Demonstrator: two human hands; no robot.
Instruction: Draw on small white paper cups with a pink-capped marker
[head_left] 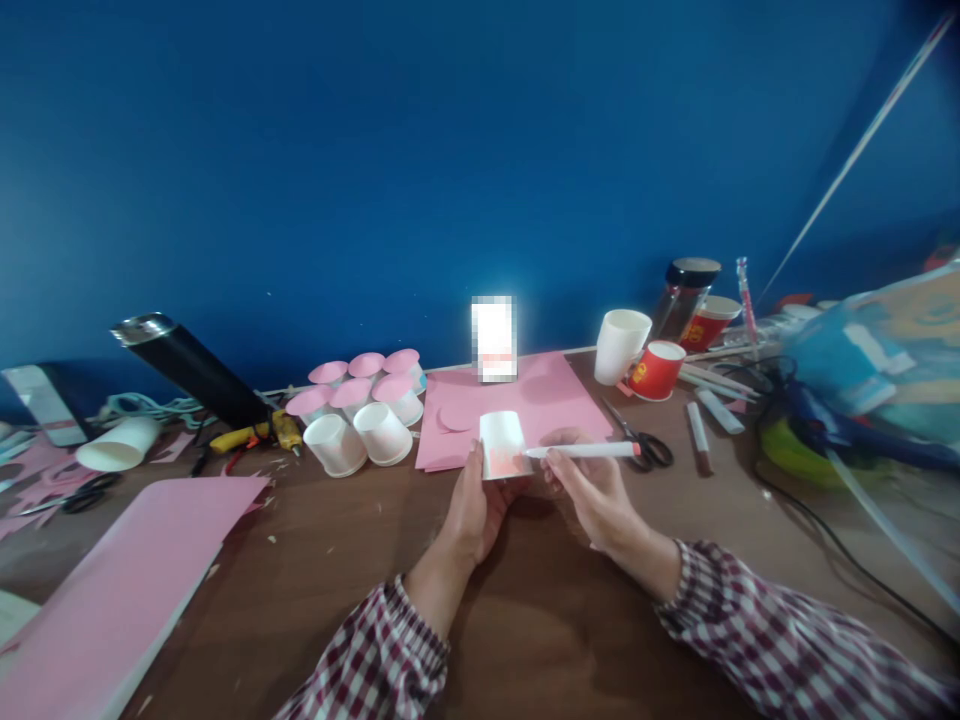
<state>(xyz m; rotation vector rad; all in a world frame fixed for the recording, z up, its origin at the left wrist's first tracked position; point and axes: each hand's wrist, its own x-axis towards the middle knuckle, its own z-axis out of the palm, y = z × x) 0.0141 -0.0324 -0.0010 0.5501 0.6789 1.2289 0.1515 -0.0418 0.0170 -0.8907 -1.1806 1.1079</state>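
My left hand (480, 512) is closed around a white paper cup (501, 432), held above the brown table. Pinkish-orange marks cover the lower part of the cup's side. In my right hand (589, 488) is a white marker (592, 450) with an orange end, its tip pointing left at the cup's edge; whether it touches cannot be told. Behind the cup lie pink paper sheets (551, 395) with a cut pink circle (457, 416) on them. Black scissors (652, 453) rest just beyond my right hand.
Left of the pink sheets stand several white cups (334, 446) topped with pink discs (357, 393) or bare. A black bottle (195, 372), a yellow glue gun (285, 432) and a large pink sheet (142, 590) lie farther left. Right are a red cup (657, 371) and a cable (847, 540).
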